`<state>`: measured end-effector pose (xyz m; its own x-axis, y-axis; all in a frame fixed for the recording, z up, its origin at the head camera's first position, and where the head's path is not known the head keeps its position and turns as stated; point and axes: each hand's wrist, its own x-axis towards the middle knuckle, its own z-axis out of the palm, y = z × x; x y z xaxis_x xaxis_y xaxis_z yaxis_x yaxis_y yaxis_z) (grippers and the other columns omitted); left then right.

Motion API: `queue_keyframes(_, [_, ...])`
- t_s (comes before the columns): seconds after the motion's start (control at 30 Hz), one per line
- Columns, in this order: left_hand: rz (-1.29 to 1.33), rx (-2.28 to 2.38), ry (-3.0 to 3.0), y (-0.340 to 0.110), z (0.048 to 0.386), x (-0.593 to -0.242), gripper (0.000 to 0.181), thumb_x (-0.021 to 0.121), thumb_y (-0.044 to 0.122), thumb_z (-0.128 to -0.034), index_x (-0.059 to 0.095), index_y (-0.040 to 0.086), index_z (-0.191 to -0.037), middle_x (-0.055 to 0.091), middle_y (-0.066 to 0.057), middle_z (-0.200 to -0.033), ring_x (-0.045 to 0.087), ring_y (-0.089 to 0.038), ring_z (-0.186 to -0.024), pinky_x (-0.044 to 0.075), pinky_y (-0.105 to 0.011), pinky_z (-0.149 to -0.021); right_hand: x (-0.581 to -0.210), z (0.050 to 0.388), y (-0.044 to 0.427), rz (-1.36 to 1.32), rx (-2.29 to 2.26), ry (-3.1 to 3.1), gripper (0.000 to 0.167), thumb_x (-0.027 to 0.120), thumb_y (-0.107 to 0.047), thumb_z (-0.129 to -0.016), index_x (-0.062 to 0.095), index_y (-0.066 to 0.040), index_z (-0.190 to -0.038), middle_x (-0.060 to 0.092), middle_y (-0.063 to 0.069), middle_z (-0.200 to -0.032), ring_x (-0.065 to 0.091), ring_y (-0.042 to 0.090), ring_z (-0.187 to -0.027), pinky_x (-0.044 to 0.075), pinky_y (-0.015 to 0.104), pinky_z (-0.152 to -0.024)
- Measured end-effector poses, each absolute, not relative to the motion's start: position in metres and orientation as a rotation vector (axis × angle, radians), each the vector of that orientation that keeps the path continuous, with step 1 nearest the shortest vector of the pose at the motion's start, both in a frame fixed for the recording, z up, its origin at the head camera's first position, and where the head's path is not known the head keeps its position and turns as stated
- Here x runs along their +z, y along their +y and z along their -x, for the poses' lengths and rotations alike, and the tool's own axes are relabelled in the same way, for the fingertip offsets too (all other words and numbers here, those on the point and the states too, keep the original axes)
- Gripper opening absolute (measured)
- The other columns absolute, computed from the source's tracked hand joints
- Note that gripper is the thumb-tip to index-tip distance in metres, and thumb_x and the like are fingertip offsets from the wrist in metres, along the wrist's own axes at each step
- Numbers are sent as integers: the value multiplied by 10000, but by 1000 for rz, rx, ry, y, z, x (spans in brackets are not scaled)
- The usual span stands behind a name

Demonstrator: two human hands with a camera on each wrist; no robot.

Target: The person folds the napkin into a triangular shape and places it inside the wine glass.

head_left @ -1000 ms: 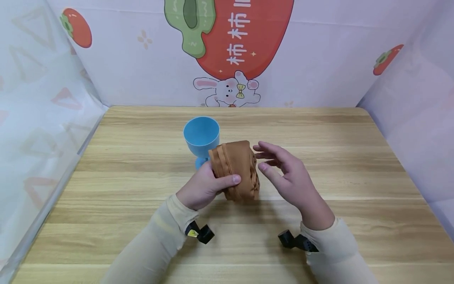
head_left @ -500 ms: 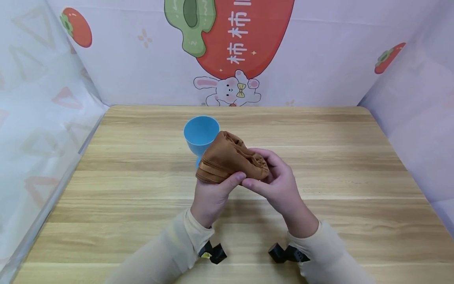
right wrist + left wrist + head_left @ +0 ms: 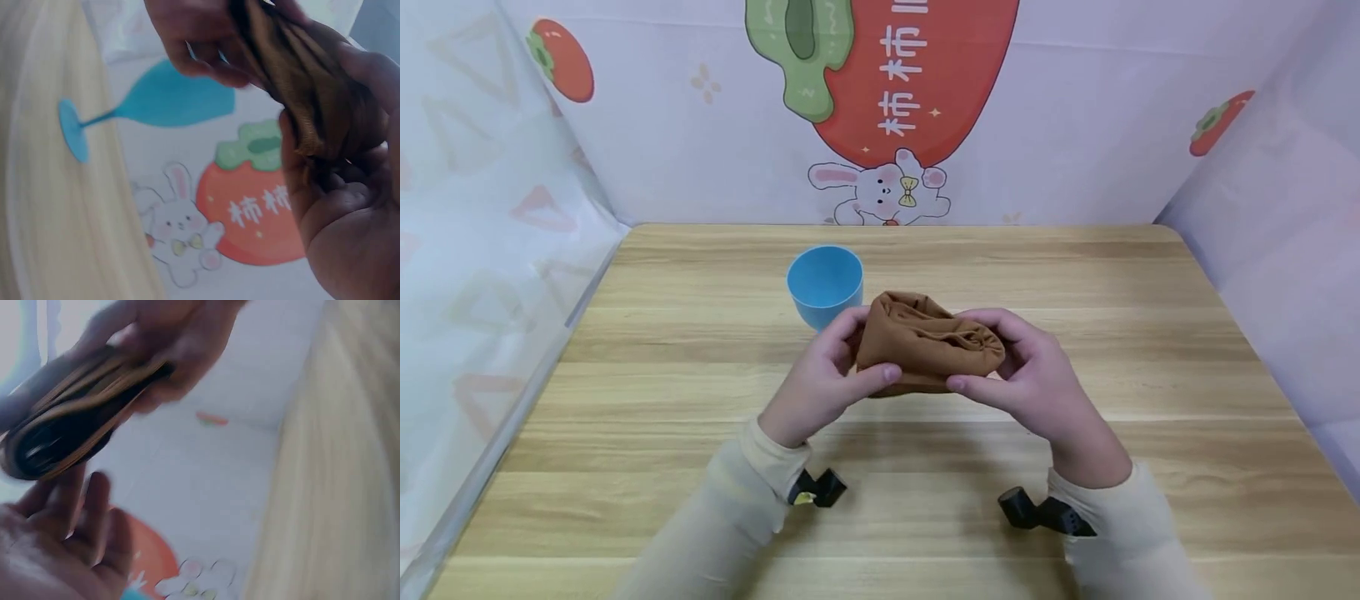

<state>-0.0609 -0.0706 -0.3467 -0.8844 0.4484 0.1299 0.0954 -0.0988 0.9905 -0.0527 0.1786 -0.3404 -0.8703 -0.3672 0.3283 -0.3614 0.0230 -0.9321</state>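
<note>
A folded brown cloth [image 3: 925, 346], stacked in several layers, is held above the table between both hands. My left hand [image 3: 820, 379] grips its left end, with the thumb on the near side and the fingers behind. At the other end, my right hand [image 3: 1037, 375] pinches it the same way. In the right wrist view the cloth's layered edge [image 3: 306, 81] shows between the two hands. A blue plastic goblet [image 3: 825, 307] stands upright on the table just behind the left hand, which hides its stem and foot. The right wrist view shows the whole goblet [image 3: 175, 100].
The wood-grain table [image 3: 700, 467] stretches out on both sides of the hands. Behind it hangs a white backdrop [image 3: 1075, 125] printed with a persimmon and a rabbit. More printed white sheeting [image 3: 490, 292] borders the left and right sides.
The right hand, apart from the cloth a second ago, has taken hold of its right end. The cloth has turned and shifted right. The left hand has kept its hold; the goblet has stayed put.
</note>
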Motion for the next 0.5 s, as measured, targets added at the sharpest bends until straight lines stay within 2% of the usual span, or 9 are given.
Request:
queue_keyframes(0.2, [-714,1635,2207,-84,68,-343,639,840,184,-826,514,180,-1375,610,21,-1256,607,-202,-1049,505,-451,-921,-332,52,191,782,-1624,2446,556,866,-56,-777,623,-114,-1273,653,41,-1167,647,191,-941,555,266,-775])
queue_keyframes(0.37, [-730,1429,2286,-84,66,-345,718,874,291,-795,498,201,-1400,599,81,-1275,601,-143,-1070,497,-443,-940,-331,49,193,838,-1420,2484,549,872,-105,-783,625,-155,-1270,659,-11,-1130,629,166,-909,541,283,-764])
queue_keyframes(0.5, [-831,1255,2364,-82,64,-351,648,881,300,-785,545,167,-1323,627,88,-1221,605,-102,-1062,506,-386,-955,-331,46,191,864,-1339,2488,541,870,-118,-789,625,-172,-1268,652,-44,-1143,620,146,-952,549,290,-793])
